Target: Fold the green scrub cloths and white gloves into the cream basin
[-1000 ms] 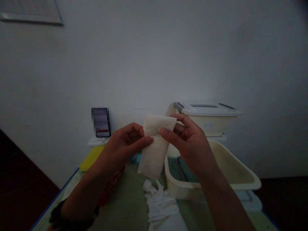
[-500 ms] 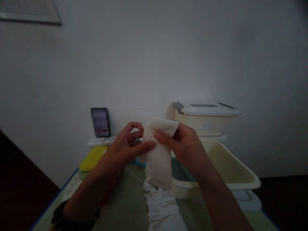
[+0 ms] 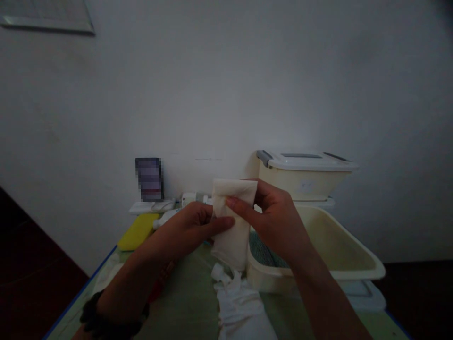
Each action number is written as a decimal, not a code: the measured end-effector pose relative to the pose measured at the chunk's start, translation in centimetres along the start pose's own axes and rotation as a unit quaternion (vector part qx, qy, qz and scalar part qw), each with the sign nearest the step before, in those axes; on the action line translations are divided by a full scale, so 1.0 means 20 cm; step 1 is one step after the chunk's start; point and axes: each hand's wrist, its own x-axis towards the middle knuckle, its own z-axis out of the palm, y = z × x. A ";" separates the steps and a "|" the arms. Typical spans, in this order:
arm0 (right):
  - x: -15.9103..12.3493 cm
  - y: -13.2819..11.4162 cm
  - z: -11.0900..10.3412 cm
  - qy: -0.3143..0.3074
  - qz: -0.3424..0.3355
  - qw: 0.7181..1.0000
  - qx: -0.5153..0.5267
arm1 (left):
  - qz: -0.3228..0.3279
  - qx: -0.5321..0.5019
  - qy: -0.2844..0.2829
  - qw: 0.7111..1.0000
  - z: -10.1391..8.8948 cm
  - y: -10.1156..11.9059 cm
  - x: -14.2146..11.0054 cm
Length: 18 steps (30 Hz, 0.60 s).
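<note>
Between my two hands, upright above the table, is a folded white cloth (image 3: 231,238), narrow and rectangular. My left hand (image 3: 200,224) grips its left side, thumb across the front and fingers behind. On the right, my right hand (image 3: 271,212) pinches the upper part, its thumb pressing the front near the middle; the fingers behind are mostly hidden. Below the cloth lies a crumpled white fabric piece (image 3: 242,307) with a gathered edge, on the green tabletop (image 3: 187,293).
An open cream plastic tub (image 3: 339,245) at right holds a dark green textured cloth (image 3: 264,250). Behind it stands a lidded box (image 3: 293,182). At left are a yellow pad (image 3: 138,231), white bottle (image 3: 166,218) and a blurred-screen device (image 3: 150,179) against the wall.
The cloth's top edge is now squarer and slightly lower. My left fingers have moved in behind the cloth and its thumb has slid right. White bottles have come into view behind my left hand.
</note>
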 end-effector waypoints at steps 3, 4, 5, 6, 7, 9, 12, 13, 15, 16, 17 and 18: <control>0.00 0.00 0.00 -0.010 0.010 1.000 0.021 | 0.004 -0.014 -0.001 1.000 0.00 0.00 -0.01; 0.00 0.00 0.00 -0.012 0.013 0.999 0.028 | 0.007 -0.022 -0.003 1.000 0.01 0.00 -0.01; 0.00 0.00 0.00 -0.012 0.015 0.999 0.033 | 0.012 -0.029 -0.004 1.000 0.01 -0.01 -0.01; 0.00 0.00 0.00 -0.011 0.015 0.999 0.038 | 0.018 -0.032 -0.002 0.999 0.00 -0.01 -0.01; 0.00 0.00 0.00 -0.010 0.014 0.999 0.041 | 0.025 -0.033 -0.001 0.999 0.00 -0.01 -0.01; 0.00 0.00 0.00 -0.010 0.015 0.999 0.050 | 0.039 -0.032 -0.002 0.999 0.00 -0.01 -0.01; 0.01 0.01 0.00 -0.015 0.020 0.997 0.071 | 0.045 -0.034 -0.010 0.998 -0.01 -0.02 0.00; 0.01 0.01 0.00 -0.016 0.020 0.997 0.076 | 0.042 -0.042 -0.008 0.998 -0.01 -0.02 0.00; 0.02 0.00 0.01 -0.012 0.018 0.996 0.084 | 0.037 -0.071 -0.004 0.997 0.00 -0.03 0.00; 0.02 0.00 0.01 -0.011 0.020 0.996 0.089 | 0.037 -0.087 -0.005 0.995 0.00 -0.04 0.00; 0.02 -0.01 0.01 -0.010 0.024 0.995 0.094 | 0.036 -0.102 -0.007 0.994 0.01 -0.04 0.00; 0.02 -0.01 0.01 -0.008 0.027 0.995 0.097 | 0.036 -0.112 -0.011 0.993 0.02 -0.04 -0.01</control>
